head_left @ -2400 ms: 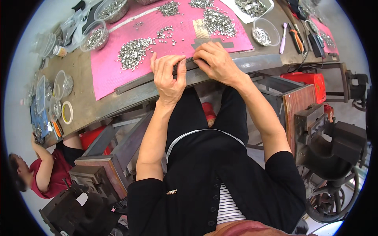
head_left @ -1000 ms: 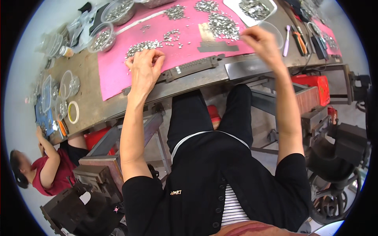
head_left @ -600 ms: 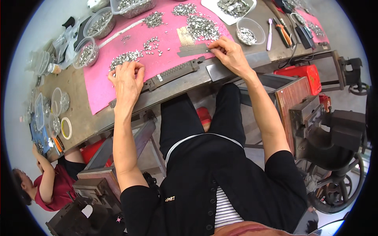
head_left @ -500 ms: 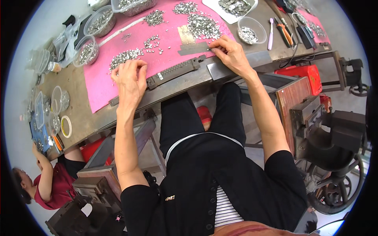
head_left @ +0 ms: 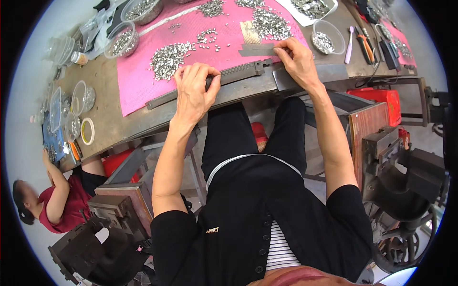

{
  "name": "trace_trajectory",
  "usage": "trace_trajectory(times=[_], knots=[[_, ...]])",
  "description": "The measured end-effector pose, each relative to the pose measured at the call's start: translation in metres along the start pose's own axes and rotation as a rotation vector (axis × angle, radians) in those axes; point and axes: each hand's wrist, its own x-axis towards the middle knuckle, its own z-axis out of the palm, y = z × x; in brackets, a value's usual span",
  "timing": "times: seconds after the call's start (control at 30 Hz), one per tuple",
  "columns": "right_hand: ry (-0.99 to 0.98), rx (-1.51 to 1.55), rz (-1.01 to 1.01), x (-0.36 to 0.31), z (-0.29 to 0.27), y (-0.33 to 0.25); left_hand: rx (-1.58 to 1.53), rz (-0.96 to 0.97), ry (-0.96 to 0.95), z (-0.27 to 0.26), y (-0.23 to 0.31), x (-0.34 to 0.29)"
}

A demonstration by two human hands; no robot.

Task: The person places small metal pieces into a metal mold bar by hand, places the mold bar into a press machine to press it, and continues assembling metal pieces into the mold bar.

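Observation:
My left hand is over the long dark metal bar with a row of small notches, at the bench's front edge. Its fingers are curled together, and whatever is between the fingertips is hidden. A pile of small shiny metal pieces lies just left of that hand on the pink mat. Further right, my right hand pinches the right end of a flat grey strip, which lies behind the bar. A patterned beige piece and another heap of metal pieces lie beyond the strip.
Clear tubs of metal pieces stand at the back left; a round tub stands on the right. Beyond it are a pink toothbrush and orange-handled pliers. Machines with handwheels flank me. A co-worker sits at the far left.
My left hand has moved right, from the pile of metal pieces to over the notched bar. My right hand stays at the grey strip's end. The whole view has shifted slightly.

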Motion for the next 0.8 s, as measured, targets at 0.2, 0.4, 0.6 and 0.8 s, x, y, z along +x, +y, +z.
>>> trace_trajectory(times=[0.2,0.4,0.6,0.8], knots=[[0.012,0.278,0.007,-0.012,0.023,-0.030,0.004,-0.048,-0.030,-0.001,0.003,0.001],[-0.008,0.176,-0.012,-0.022,0.041,-0.037,-0.068,-0.150,0.001,0.004,0.005,0.000],[-0.041,0.166,-0.003,-0.023,0.035,-0.033,0.027,-0.111,0.092,0.013,0.006,-0.004],[-0.051,0.182,-0.014,-0.022,0.036,-0.032,0.008,-0.084,0.078,0.010,0.004,-0.004]])
